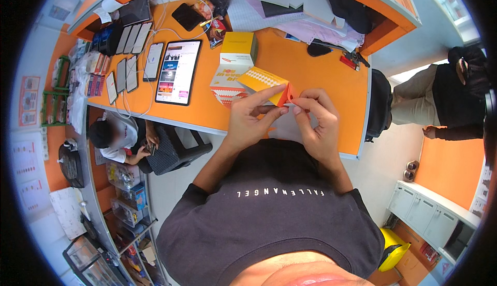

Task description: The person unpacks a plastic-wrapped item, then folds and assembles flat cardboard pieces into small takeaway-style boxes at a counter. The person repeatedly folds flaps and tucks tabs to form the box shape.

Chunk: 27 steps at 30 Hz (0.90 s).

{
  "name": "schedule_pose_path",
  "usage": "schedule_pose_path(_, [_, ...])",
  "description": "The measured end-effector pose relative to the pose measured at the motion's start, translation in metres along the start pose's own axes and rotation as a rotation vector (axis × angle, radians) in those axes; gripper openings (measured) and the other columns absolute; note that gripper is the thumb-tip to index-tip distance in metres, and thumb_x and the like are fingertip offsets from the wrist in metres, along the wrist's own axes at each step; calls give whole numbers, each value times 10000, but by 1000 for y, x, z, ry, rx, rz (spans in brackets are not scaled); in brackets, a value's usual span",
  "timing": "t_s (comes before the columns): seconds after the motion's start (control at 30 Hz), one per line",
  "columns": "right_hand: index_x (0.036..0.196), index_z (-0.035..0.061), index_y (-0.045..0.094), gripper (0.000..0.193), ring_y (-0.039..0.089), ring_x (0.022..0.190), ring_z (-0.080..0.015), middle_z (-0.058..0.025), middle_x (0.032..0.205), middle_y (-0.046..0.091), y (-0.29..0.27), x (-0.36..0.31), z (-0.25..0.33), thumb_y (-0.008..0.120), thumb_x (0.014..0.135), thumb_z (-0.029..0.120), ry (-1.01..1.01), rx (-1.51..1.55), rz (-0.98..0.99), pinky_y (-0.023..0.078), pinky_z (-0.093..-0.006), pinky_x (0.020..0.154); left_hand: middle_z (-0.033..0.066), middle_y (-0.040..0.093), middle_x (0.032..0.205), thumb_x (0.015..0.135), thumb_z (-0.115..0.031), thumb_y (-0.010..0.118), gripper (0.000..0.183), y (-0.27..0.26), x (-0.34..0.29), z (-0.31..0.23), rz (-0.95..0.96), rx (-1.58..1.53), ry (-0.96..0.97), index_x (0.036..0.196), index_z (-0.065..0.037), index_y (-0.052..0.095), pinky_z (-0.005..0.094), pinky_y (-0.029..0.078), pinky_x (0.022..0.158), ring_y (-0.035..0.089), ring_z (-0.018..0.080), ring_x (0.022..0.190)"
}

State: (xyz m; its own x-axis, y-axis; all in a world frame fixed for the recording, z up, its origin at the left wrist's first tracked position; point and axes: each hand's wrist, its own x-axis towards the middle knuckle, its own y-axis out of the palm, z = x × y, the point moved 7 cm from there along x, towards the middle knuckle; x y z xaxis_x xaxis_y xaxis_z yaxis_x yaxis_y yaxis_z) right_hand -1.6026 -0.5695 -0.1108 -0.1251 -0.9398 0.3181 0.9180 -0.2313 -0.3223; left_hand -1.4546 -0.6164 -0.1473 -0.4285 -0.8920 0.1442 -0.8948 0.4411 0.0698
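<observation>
Above the near edge of the orange desk, my left hand (249, 116) is closed round a small yellow and orange cardboard carton (264, 80), thumb below and forefinger along its side. The carton is tilted, its orange end turned toward my right hand (317, 123). The fingertips of that hand are pinched together at the orange end flap (291, 93). Just behind stands a second printed carton (239, 45), yellow on top with white and orange below, partly hidden by the held one. A whitish translucent patch (287, 125) shows below the hands; what it is, I cannot make out.
On the desk's left lie a lit tablet (178, 74), several phones (153, 61) and white cables. Papers (279, 1) and snack packets (217, 31) fill the back under an orange shelf. A seated person (124, 136) is beyond the desk's left; another person (440, 94) stands at right.
</observation>
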Motion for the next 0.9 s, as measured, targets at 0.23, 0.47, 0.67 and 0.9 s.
schedule_pose_path(0.23, [966,-40,712,142,640,826,-234,-129,937,621,-3,-2,5,672,830,-52,-87,-133,-33,521,-315,726,173,668,1185,865,105,694,442,-1,-1,-1,3,39,58,1293,63,594,293,597,865,695,184,1000])
schedule_pose_path(0.47, [962,-28,714,166,643,814,-249,-133,931,629,-3,-2,5,685,800,-49,-101,-166,-11,519,-332,704,182,665,1186,853,103,705,434,-1,-1,-5,18,119,89,1275,55,614,285,603,834,712,197,973])
schedule_pose_path(0.67, [955,-30,711,161,652,799,-257,-136,929,633,0,-2,14,690,799,-64,-173,-253,-19,523,-326,691,179,667,1178,851,113,697,442,0,-2,-4,16,212,70,1280,56,612,282,598,841,712,204,988])
schedule_pose_path(0.9, [913,12,709,153,669,773,-271,-129,919,673,-7,-1,15,714,776,-56,-295,-190,-70,541,-349,668,148,658,1225,894,149,569,404,-4,2,-3,20,-61,137,1276,32,630,310,595,879,694,190,1015])
